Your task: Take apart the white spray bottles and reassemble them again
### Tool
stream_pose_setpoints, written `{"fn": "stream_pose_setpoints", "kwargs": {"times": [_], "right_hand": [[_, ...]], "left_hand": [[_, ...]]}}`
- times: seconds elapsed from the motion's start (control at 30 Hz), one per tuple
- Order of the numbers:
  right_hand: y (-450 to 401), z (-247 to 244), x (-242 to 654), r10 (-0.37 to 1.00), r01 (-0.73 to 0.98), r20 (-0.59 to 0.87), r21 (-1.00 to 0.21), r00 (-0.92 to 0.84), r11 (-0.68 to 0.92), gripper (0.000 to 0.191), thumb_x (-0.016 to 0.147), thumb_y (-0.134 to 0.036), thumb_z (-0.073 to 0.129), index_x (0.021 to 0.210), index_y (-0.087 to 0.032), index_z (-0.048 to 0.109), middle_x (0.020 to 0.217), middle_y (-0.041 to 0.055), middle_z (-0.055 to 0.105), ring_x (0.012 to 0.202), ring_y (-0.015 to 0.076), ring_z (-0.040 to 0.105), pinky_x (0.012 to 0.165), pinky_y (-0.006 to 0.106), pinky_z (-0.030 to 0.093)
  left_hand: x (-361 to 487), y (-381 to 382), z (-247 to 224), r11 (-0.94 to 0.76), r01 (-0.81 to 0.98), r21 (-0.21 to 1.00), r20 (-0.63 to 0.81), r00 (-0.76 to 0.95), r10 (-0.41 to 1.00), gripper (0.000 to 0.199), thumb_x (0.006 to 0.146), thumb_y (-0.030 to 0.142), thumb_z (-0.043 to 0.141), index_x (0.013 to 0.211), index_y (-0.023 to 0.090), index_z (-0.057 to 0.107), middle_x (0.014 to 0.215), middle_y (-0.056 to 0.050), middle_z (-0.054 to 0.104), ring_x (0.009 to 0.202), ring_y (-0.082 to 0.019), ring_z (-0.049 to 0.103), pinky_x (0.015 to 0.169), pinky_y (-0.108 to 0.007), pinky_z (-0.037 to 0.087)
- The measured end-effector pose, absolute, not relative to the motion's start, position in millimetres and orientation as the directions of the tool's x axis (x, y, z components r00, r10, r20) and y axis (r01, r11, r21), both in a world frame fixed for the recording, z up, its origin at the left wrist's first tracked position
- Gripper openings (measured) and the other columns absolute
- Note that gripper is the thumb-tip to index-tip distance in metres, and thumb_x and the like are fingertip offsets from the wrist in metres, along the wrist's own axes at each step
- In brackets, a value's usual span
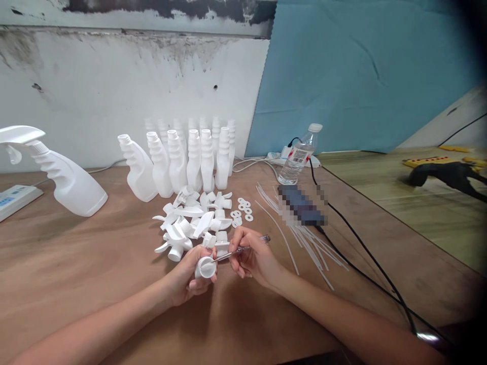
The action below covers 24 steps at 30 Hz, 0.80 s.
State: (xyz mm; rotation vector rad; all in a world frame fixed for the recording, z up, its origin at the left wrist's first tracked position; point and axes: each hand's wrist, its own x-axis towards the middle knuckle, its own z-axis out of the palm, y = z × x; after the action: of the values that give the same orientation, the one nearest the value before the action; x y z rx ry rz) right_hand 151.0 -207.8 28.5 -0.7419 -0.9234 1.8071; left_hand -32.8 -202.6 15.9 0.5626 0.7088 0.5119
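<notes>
Left hand (192, 278): near the front middle of the surface (95, 263); fingers closed around a white sprayer head (205, 267), round ribbed collar facing the camera; thumb on top, other fingers curled beneath.
Right hand (254, 256): just beside left hand, over the surface; fingers pinching a thin tool (224, 256), clear-looking handle end sticking out past the knuckles; exact fingertip contact partly hidden.
Tool tip: slants down toward the left hand, at the collar of the sprayer head; whether it touches, cannot tell.
Trigger heads (204, 223): white, loose jumbled pile behind the hands; some on their sides.
Rings (249, 217): small flat white washers, right of the pile; a few overlap.
Tubes (312, 243): thin, whitish, fanned out right of the right hand; some run beside a pixelated dark object (302, 205).
Bottles (194, 167): white, open necks, upright in rows behind the pile; leftmost front one stands a bit apart at its top.
Spray bottle (76, 182): white, trigger head fitted, left side; looks tilted.
Water bottle (299, 158): clear, white cap, red-and-white label; behind the dark object.
Cables (361, 233): black, across the right side.
Backdrop: stained white wall (133, 86); teal cloth (342, 76) at right.
</notes>
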Motion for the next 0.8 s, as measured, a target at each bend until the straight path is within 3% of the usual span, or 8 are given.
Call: {"fn": "stream_pose_setpoints", "kwargs": {"times": [0.57, 0.73, 0.8], "right_hand": [[-202.6, 30.1, 154.3, 0.869, -0.352, -0.153, -0.870, -0.470, -0.344, 0.015, 0.070, -0.021, 0.045, 0.062, -0.014, 0.055, 0.041, 0.0034, 0.057, 0.026, 0.0100, 0.042, 0.025, 0.014, 0.022], [-194.5, 25.1, 155.0, 0.732, -0.405, -0.235, -0.706, -0.640, -0.581, 0.015, 0.073, -0.026, 0.044, 0.066, -0.016, 0.053, 0.044, 0.0022, 0.057, 0.027, 0.0094, 0.040, 0.026, 0.015, 0.022], [-187.9, 26.7, 159.8, 0.751, -0.475, -0.237, -0.649, -0.616, -0.595, 0.013, 0.071, -0.027, 0.046, 0.066, -0.016, 0.051, 0.043, 0.0003, 0.055, 0.027, 0.0078, 0.037, 0.026, 0.014, 0.020]], "left_hand": [[-29.9, -206.1, 21.7, 0.669, -0.093, 0.737, -0.485, 0.618, 0.619, 0.028, 0.073, 0.039, 0.059, 0.083, 0.020, 0.042, 0.050, -0.002, 0.061, 0.025, -0.003, 0.025, 0.026, -0.011, 0.016], [-30.8, -206.7, 16.7, 0.660, -0.120, 0.742, -0.463, 0.620, 0.633, 0.029, 0.078, 0.043, 0.056, 0.088, 0.020, 0.040, 0.054, -0.002, 0.062, 0.026, -0.003, 0.025, 0.027, -0.012, 0.015], [-31.4, -207.7, 14.0, 0.648, -0.132, 0.750, -0.441, 0.631, 0.638, 0.029, 0.079, 0.042, 0.055, 0.088, 0.020, 0.039, 0.055, -0.003, 0.062, 0.027, -0.003, 0.026, 0.028, -0.013, 0.014]]}}
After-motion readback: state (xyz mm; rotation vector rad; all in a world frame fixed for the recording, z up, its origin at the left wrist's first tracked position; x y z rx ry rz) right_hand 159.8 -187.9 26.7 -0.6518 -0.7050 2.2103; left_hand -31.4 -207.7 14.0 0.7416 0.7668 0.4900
